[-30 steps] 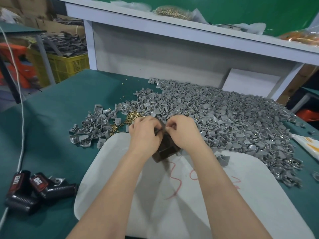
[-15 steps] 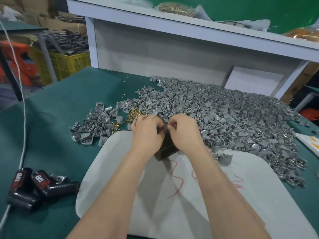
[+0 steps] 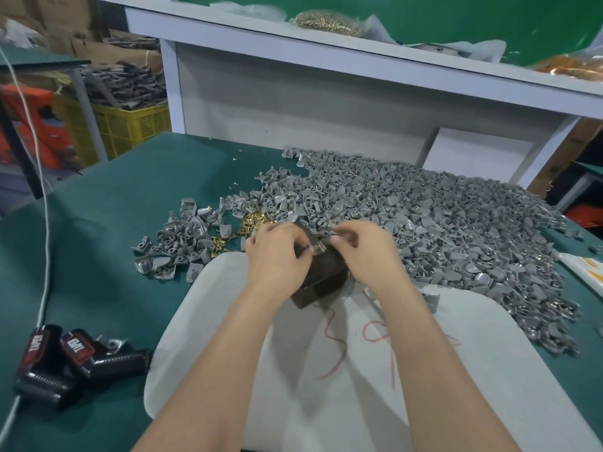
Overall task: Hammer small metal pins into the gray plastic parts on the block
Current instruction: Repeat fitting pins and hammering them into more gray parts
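A worker is seating a small gray part (image 3: 318, 247) on top of the dark block (image 3: 323, 278), with the left hand (image 3: 280, 256) and right hand (image 3: 365, 252) meeting over it. Both grips are pinching the part, fingers curled, one from each side. The block is standing at the far edge of a white board (image 3: 326, 370) on the green worktop (image 3: 107, 223), one corner turned toward the worker. Loading appears to be the step in hand. Neither hand is holding a hammer, so the next move is likely calling for one hand to fetch a tool while the other is steadying the part. The part seems to be lying with its long axis running hand to hand; which way its hole is facing cannot be told. Brass pins (image 3: 253, 220) are lying just beyond the block's left, a heap of gray parts (image 3: 424, 216) is spreading beyond its right, and black tools (image 3: 81, 357) are lying well to its near left
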A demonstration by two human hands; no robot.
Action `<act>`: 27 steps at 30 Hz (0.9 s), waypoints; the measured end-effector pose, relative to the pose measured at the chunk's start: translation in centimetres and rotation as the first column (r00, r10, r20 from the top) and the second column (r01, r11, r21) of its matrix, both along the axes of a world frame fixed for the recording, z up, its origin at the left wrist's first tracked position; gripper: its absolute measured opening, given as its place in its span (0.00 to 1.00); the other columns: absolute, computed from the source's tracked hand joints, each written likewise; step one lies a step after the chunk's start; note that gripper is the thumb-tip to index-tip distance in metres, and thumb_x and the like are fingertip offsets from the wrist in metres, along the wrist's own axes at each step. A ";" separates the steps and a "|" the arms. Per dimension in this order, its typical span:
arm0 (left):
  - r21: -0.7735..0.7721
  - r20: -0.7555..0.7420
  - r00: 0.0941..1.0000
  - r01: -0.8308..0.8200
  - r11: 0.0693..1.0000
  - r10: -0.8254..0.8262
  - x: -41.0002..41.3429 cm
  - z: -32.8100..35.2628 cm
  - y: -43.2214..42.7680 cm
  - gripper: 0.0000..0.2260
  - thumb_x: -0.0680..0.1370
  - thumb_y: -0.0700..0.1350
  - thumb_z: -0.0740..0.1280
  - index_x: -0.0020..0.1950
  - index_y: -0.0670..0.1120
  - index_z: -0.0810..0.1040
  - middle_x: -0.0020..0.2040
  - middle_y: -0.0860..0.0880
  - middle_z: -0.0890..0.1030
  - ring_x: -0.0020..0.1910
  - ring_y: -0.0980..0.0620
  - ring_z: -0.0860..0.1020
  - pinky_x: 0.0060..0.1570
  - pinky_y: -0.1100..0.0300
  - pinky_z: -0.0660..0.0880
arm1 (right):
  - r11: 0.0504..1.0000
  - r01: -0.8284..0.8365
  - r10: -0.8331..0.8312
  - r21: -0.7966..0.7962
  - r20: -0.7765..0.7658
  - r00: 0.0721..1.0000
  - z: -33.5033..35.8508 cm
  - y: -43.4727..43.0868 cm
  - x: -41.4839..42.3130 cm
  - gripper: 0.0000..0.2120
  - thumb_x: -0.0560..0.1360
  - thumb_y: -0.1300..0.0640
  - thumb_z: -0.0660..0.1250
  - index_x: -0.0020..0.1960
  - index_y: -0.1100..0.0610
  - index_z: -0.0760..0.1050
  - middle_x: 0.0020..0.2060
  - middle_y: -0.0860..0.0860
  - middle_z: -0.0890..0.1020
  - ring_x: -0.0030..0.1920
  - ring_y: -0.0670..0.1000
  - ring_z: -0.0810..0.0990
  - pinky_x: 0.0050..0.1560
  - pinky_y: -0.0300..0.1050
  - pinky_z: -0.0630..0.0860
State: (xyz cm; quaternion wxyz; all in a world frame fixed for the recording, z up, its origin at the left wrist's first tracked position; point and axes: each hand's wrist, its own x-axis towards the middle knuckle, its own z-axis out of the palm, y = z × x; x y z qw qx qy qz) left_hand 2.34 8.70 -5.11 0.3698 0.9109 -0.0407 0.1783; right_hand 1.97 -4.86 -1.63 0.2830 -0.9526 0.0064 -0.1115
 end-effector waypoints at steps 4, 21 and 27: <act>-0.017 -0.033 0.999 0.015 1.000 -0.016 0.1 0.0 0.0 0.04 0.75 0.47 0.69 0.40 0.53 0.77 0.47 0.59 0.76 0.60 0.50 0.67 0.53 0.55 0.56 | 0.958 0.118 -0.197 -0.260 -0.299 0.934 -0.2 -2.8 -0.9 0.11 0.75 0.48 0.67 0.45 0.57 0.74 0.35 0.50 0.76 0.36 0.49 0.76 0.34 0.42 0.68; -0.015 -0.035 0.999 -0.025 1.000 0.025 0.3 0.1 0.4 0.06 0.75 0.46 0.69 0.38 0.51 0.75 0.45 0.55 0.76 0.55 0.48 0.71 0.51 0.55 0.58 | 0.998 -0.052 0.037 0.042 0.312 0.950 2.9 -1.8 -4.4 0.26 0.76 0.55 0.66 0.69 0.35 0.62 0.57 0.35 0.76 0.47 0.41 0.78 0.54 0.40 0.75; -0.050 -0.034 0.999 -0.040 0.998 0.038 0.2 0.2 0.5 0.06 0.75 0.44 0.69 0.39 0.51 0.75 0.45 0.55 0.76 0.55 0.49 0.72 0.52 0.56 0.57 | 0.998 -0.032 0.049 -0.057 0.332 0.942 1.8 -1.0 -4.9 0.23 0.77 0.56 0.65 0.68 0.37 0.68 0.53 0.43 0.81 0.47 0.46 0.78 0.53 0.46 0.76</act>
